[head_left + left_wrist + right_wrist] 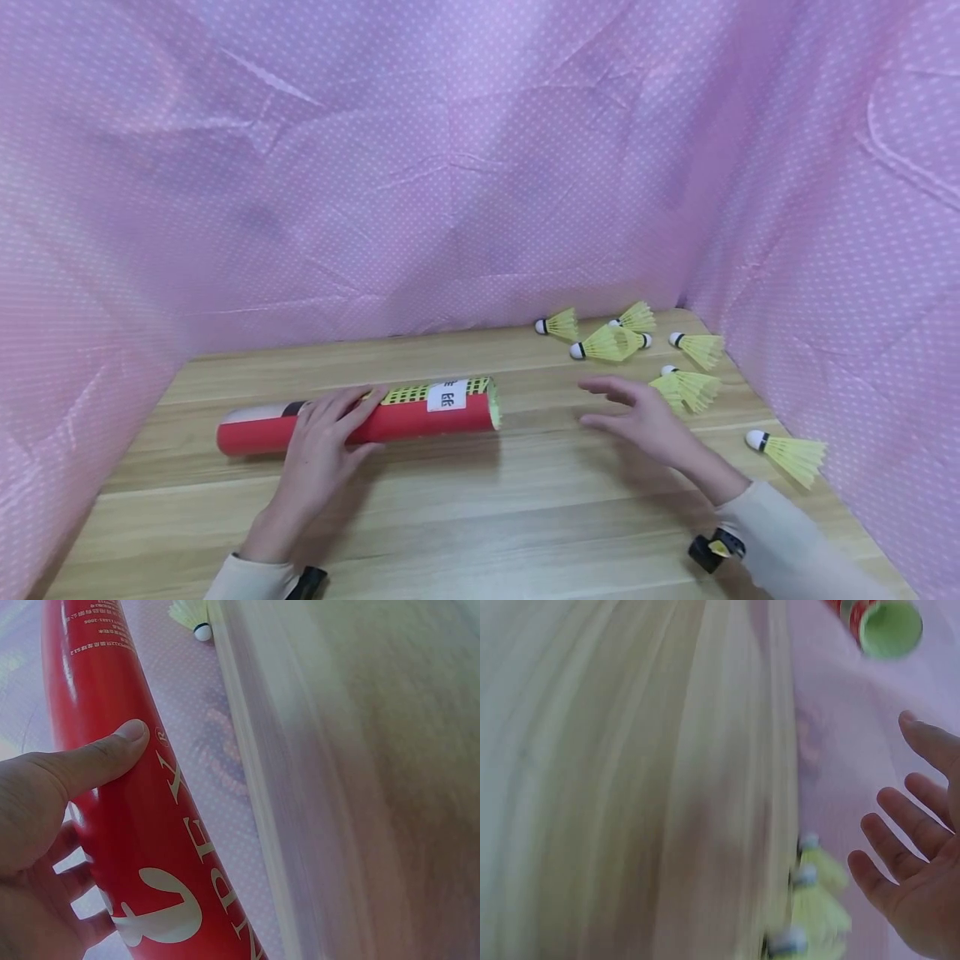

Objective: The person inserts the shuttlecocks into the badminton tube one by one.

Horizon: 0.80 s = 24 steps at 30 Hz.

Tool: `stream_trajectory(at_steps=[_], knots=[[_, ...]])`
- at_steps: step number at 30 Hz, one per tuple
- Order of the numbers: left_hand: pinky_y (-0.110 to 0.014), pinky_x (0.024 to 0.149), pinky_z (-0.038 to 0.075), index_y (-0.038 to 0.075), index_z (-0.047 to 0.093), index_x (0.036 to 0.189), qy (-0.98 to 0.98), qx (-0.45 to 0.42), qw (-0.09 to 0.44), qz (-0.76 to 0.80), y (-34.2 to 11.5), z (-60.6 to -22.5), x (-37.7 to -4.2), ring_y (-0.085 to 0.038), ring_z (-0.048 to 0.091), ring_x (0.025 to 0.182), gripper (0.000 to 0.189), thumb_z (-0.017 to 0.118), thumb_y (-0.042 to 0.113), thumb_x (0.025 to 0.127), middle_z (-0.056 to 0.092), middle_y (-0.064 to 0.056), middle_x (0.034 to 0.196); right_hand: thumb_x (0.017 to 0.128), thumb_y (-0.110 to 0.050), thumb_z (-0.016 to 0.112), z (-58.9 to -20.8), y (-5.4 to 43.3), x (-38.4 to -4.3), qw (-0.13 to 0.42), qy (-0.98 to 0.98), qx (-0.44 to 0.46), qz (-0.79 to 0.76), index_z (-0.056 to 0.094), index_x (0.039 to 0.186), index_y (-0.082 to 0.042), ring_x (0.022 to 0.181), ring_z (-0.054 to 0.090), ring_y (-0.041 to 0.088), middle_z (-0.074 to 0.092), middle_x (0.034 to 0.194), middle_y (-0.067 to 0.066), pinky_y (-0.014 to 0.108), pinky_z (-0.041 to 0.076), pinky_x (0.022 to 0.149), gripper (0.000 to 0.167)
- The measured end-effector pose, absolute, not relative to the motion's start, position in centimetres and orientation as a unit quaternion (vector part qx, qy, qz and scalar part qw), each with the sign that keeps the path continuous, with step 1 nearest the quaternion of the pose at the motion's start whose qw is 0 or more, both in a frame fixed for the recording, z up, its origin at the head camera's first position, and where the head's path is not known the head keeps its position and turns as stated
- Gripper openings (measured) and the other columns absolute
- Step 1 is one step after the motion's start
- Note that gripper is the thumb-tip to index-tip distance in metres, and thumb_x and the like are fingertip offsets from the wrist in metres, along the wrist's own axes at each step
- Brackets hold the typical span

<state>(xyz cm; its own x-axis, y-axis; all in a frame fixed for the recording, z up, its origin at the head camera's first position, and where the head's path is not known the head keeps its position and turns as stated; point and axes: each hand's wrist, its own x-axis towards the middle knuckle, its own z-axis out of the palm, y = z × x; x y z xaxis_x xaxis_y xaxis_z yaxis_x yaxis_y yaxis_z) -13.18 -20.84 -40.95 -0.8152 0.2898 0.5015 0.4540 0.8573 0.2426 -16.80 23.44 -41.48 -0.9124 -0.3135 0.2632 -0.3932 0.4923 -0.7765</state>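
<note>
My left hand [318,446] grips a red shuttlecock tube [420,423] around its middle, thumb on the near side. The tube lies sideways, its uncapped end toward the right, with a white label and yellow grid near that end. White lettering runs along its red side [112,690] in the left wrist view. Yellow-green shows inside the mouth [891,630] in the right wrist view; what is deeper in is hidden. My right hand [645,421], fingers spread and holding nothing, hovers right of the tube's mouth, nearest to overlapping yellow shuttlecocks [696,390].
More yellow shuttlecocks with white heads lie at the back right, among them one by the rear edge [562,323] and one farther right [699,348]. Another shuttlecock [798,457] is near the right edge. Pink dotted cloth [450,183] walls the wooden table [487,533] behind and at both sides.
</note>
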Motion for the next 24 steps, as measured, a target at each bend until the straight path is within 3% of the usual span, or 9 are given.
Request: stream_trajectory(at_steps=[9,17,19,21,23,24], knots=[[-0.063,0.103,0.033,0.026,0.057,0.145,-0.937,-0.199,0.224,-0.18,-21.0,-41.0,-13.3,-0.035,0.05,0.124,0.094,0.098,0.013,0.061,0.057,-0.009,0.137,0.085,-0.026,0.082,-41.2,30.0,-15.2,0.098,-0.905,0.132,0.392,0.068,0.127,-0.011,0.119,0.059,0.026,0.067,0.128,0.008,0.031,0.048,0.099,0.046],[-0.055,0.101,0.035,0.023,0.059,0.143,-0.932,-0.211,0.234,-0.178,-21.0,-41.0,-13.6,-0.034,0.052,0.122,0.093,0.098,0.013,0.06,0.059,-0.01,0.135,0.079,-0.011,0.086,-42.9,32.9,-15.3,0.165,-0.911,0.165,0.34,0.067,0.125,-0.003,0.119,0.055,0.027,0.065,0.128,0.019,0.002,0.027,0.097,0.051],[-0.055,0.102,0.034,0.024,0.058,0.144,-0.933,-0.212,0.231,-0.179,-20.9,-40.9,-13.6,-0.034,0.051,0.123,0.093,0.098,0.014,0.061,0.059,-0.011,0.136,0.076,-0.008,0.087,-43.3,33.2,-15.4,0.171,-0.911,0.175,0.333,0.065,0.126,-0.001,0.12,0.055,0.034,0.062,0.13,0.022,0.005,0.028,0.101,0.055],[-0.056,0.104,0.033,0.024,0.057,0.144,-0.934,-0.209,0.226,-0.179,-20.9,-40.9,-13.5,-0.034,0.05,0.124,0.093,0.098,0.014,0.061,0.058,-0.011,0.136,0.076,-0.007,0.087,-43.4,33.3,-15.4,0.17,-0.91,0.177,0.334,0.063,0.129,0.0,0.121,0.052,0.046,0.056,0.134,0.027,0.025,0.036,0.109,0.059],[-0.057,0.104,0.033,0.025,0.056,0.145,-0.936,-0.206,0.221,-0.178,-20.8,-40.8,-13.5,-0.034,0.05,0.124,0.094,0.098,0.015,0.062,0.058,-0.01,0.137,0.075,-0.006,0.087,-43.5,33.5,-15.5,0.175,-0.91,0.179,0.33,0.061,0.132,0.0,0.122,0.049,0.051,0.052,0.139,0.028,0.027,0.039,0.107,0.062],[-0.057,0.104,0.033,0.026,0.056,0.146,-0.937,-0.205,0.219,-0.179,-20.8,-40.7,-13.5,-0.034,0.05,0.124,0.094,0.097,0.015,0.062,0.057,-0.009,0.137,0.075,-0.005,0.087,-43.5,33.6,-15.6,0.174,-0.91,0.178,0.33,0.061,0.133,0.0,0.123,0.048,0.053,0.049,0.141,0.029,0.038,0.042,0.107,0.064]])
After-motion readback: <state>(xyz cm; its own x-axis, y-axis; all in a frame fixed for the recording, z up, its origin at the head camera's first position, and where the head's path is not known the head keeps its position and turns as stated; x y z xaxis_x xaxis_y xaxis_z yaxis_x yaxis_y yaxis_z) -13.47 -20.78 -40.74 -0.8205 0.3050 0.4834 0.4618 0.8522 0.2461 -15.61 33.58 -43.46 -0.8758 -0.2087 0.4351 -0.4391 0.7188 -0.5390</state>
